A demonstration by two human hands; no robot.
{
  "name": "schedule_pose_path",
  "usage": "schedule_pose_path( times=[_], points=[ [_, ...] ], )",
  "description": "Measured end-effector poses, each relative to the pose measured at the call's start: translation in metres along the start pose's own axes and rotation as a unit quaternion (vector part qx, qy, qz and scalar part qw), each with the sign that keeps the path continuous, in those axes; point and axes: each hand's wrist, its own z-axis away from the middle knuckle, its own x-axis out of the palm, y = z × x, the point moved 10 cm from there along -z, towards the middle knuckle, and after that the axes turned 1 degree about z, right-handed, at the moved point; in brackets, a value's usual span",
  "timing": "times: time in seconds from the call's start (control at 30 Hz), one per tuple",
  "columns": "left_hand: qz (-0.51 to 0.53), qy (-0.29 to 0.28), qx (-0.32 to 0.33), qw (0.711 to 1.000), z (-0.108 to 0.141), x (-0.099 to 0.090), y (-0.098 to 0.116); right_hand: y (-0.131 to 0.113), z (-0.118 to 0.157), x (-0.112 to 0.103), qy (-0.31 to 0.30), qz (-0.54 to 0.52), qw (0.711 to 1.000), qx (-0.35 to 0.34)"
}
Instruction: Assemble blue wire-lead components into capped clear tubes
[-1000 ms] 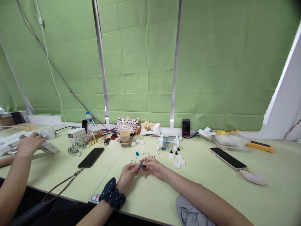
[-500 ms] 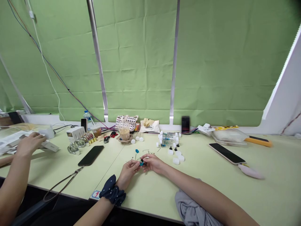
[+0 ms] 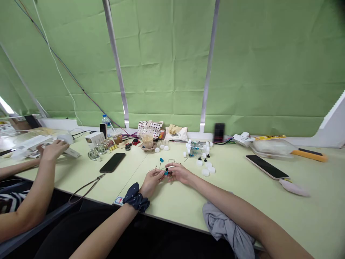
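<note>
Near the front middle of the table, my left hand and my right hand meet around a small blue and black part. Both hands are closed on it, fingertips pinching from either side; its exact kind is too small to tell. Just beyond lie a loose blue piece and some thin metal rods, one of them an L-shaped hex key. To the right of my hands are several white round caps and a group of clear tubes with blue bits and white ends.
A black phone with a strap lies left, another phone right. Behind stand a plastic drink cup, a patterned pouch and a cream bag. At far left a co-worker's hand is over white boxes.
The camera view has shifted, so the table appears higher and further right. My hands still hold the small blue and black part together. The co-worker's arm has moved slightly.
</note>
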Motion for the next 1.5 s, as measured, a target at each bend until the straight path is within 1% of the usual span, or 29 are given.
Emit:
schedule_pose_path(
  times=[0.07,0.17,0.33,0.47,0.63,0.8,0.93,1.1,1.23,1.4,1.5],
  points=[
    [0.001,0.0,-0.001,1.0,-0.0003,-0.0001,-0.0011,-0.0006,0.0013,0.0004,-0.002,0.0,1.0,0.003],
    [0.002,-0.007,0.003,1.0,-0.0007,0.0006,-0.0014,-0.001,0.0027,-0.0028,0.017,-0.005,1.0,0.006],
    [0.007,-0.01,0.003,1.0,-0.0011,0.0012,-0.002,-0.0032,0.0047,0.0014,-0.001,0.001,1.0,0.001],
    [0.007,-0.012,0.005,1.0,-0.0021,0.0012,-0.0028,-0.0026,0.0049,-0.0024,0.013,0.002,1.0,0.004],
    [0.003,-0.013,0.01,1.0,-0.004,-0.0011,-0.0039,-0.0047,0.0058,0.0029,-0.013,-0.004,1.0,-0.002],
    [-0.003,-0.018,0.016,1.0,-0.0026,0.0015,-0.0028,-0.0026,0.0061,-0.0039,0.026,0.004,1.0,0.005],
    [-0.004,-0.022,0.017,1.0,0.0001,0.0056,0.0005,-0.0018,0.0048,-0.0008,0.004,0.001,1.0,0.003],
    [-0.007,-0.018,0.013,1.0,-0.0003,0.004,-0.0001,0.0011,0.0019,-0.0061,0.011,-0.002,1.0,0.002],
    [-0.007,-0.023,0.018,1.0,-0.0011,0.0037,-0.0006,-0.0006,0.003,-0.0013,-0.015,-0.002,1.0,-0.003],
    [-0.01,-0.018,0.015,1.0,-0.0006,0.0042,-0.0009,-0.0017,0.0051,-0.0036,0.005,0.0,1.0,0.003],
    [-0.007,-0.021,0.017,1.0,-0.0006,0.0047,-0.0007,-0.0028,0.0057,-0.0005,-0.007,-0.003,1.0,0.002]
  ],
)
